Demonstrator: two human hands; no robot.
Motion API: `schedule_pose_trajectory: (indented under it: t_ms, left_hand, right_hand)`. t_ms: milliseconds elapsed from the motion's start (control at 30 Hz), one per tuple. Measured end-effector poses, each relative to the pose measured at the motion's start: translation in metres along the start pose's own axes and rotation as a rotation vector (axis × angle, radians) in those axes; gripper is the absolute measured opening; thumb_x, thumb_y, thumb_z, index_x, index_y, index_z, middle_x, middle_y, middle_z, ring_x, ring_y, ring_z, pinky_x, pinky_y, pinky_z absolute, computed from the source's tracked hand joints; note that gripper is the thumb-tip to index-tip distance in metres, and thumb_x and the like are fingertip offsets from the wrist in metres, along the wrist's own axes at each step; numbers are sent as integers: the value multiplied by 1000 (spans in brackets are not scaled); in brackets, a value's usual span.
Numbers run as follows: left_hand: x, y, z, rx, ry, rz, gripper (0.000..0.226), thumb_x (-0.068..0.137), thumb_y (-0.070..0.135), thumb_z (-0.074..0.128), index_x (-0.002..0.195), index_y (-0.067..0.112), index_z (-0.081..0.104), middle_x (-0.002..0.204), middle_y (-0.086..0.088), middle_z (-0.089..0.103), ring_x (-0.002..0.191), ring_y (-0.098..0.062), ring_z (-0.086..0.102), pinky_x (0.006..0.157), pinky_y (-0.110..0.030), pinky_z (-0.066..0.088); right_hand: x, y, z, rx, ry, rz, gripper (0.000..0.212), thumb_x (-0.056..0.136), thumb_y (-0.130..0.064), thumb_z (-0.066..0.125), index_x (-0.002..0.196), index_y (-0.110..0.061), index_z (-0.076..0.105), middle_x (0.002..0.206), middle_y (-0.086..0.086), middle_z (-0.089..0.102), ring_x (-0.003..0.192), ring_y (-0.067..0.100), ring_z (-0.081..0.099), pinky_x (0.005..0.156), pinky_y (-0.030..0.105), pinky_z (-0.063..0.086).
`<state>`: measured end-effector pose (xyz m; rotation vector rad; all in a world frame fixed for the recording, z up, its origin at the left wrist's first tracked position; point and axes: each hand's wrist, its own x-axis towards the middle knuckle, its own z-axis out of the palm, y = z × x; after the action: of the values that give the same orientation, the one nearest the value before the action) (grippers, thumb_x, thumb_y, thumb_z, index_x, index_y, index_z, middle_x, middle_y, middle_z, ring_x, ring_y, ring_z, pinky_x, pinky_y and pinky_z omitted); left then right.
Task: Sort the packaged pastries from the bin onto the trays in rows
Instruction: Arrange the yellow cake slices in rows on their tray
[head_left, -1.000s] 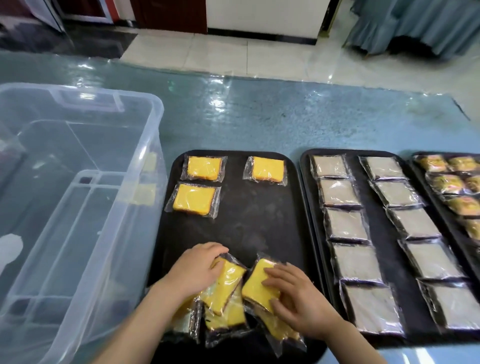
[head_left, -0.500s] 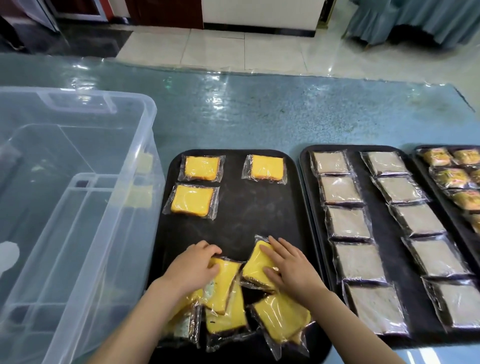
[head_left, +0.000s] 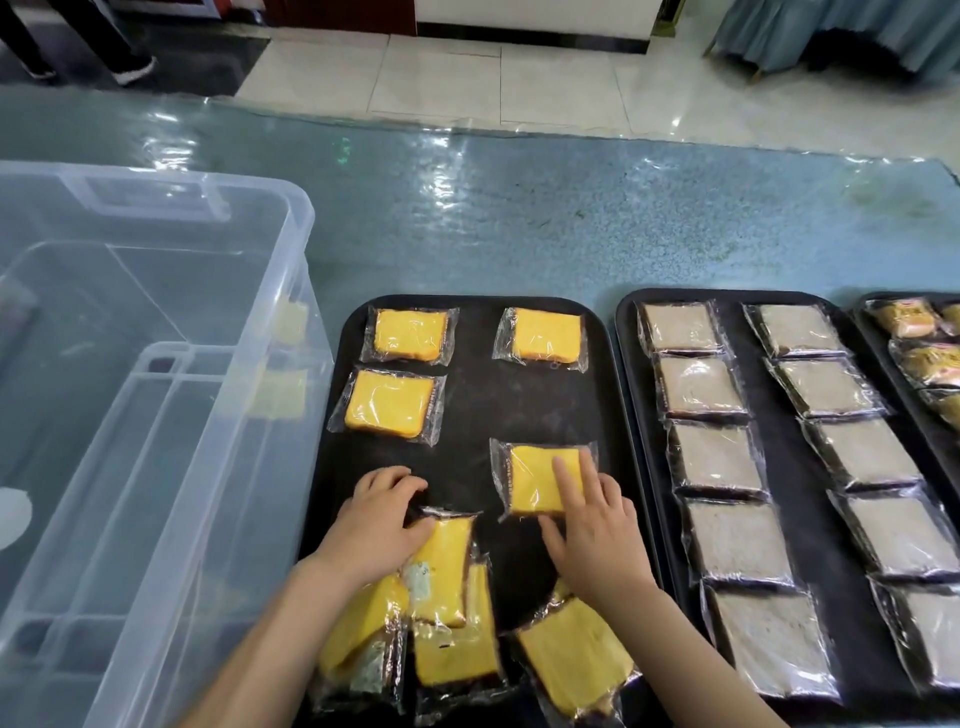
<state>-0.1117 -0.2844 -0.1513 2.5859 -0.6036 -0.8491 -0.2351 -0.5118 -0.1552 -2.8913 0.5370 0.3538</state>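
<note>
Four yellow pastries lie in rows on the left tray (head_left: 470, 415) from the head view. The right hand (head_left: 597, 535) presses flat, straight fingers on the fourth pastry (head_left: 540, 480), squaring it under the far-right one. The left hand (head_left: 376, 527) curls round a pastry on the near heap (head_left: 447, 613), seemingly next. The clear bin (head_left: 156, 415) sits left.

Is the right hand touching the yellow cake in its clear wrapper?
Touching. The head view shows the right hand with straight fingers lying flat on the wrapped yellow cake, second in the right row on the black tray.
</note>
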Motion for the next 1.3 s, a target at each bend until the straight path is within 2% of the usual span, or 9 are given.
schedule_pose_trajectory:
  t_ms: [133,233,567,700,833,933,1033,1133,1300]
  left_hand:
    - [2,6,9,136,-49,-26,62,97,52,37,153,32,19,163,5,3,149,-24,-1,119,-48,17]
    - [2,4,11,145,-57,-31,63,97,55,34,153,34,16,163,6,-1,149,-23,-4,120,-48,15]
    - [3,-1,14,156,-43,-29,64,96,57,35,153,37,14,163,8,-2,149,-22,-5,119,-46,11]
    - [3,0,15,151,-39,-32,64,96,57,36,153,37,15,163,8,0,149,-21,-4,120,-46,12]
    - [4,0,10,119,-40,-40,63,96,55,40,152,36,20,162,9,4,149,-20,0,118,-45,18]
    - [9,8,5,22,38,-106,62,95,48,46,150,28,26,160,5,16,147,-20,13,115,-43,28]
    - [18,16,4,48,235,-113,62,94,42,49,149,22,26,156,-4,21,145,-25,17,114,-44,30]
    - [34,16,1,151,325,-71,63,94,39,50,150,25,24,160,-7,12,148,-32,7,117,-50,21]
    - [55,14,-1,272,238,-105,67,96,42,44,154,34,12,163,-6,3,148,-36,1,117,-56,18]
  right_hand:
    - [-1,6,21,-124,-52,-133,65,96,-57,13,155,-31,8,161,8,0,149,33,6,119,45,5]
    - [12,4,31,-159,-31,-103,67,97,-56,19,155,-23,15,159,16,14,146,39,13,117,51,8]
    - [87,-2,21,-189,54,-80,75,95,-64,11,156,-21,4,160,20,8,147,40,6,120,53,10]
    - [106,-6,14,-212,41,-96,74,94,-63,6,155,-23,-6,160,20,-2,148,40,-3,120,51,2]
    - [104,-5,16,-202,56,-97,73,95,-61,8,156,-22,0,161,19,1,148,39,1,119,50,2]
    - [98,-3,19,-201,52,-108,72,95,-61,9,156,-23,-1,161,18,-1,148,38,-1,119,49,-2]
    - [96,2,21,-180,61,-123,71,96,-61,12,156,-25,1,161,15,2,148,36,-1,119,48,0]
    - [96,7,20,-181,48,-136,71,94,-61,7,155,-28,-4,162,13,-3,149,34,-5,120,47,-2]
    - [95,7,19,-158,44,-136,71,92,-62,3,154,-29,-6,162,12,-6,149,33,-8,120,46,-4]
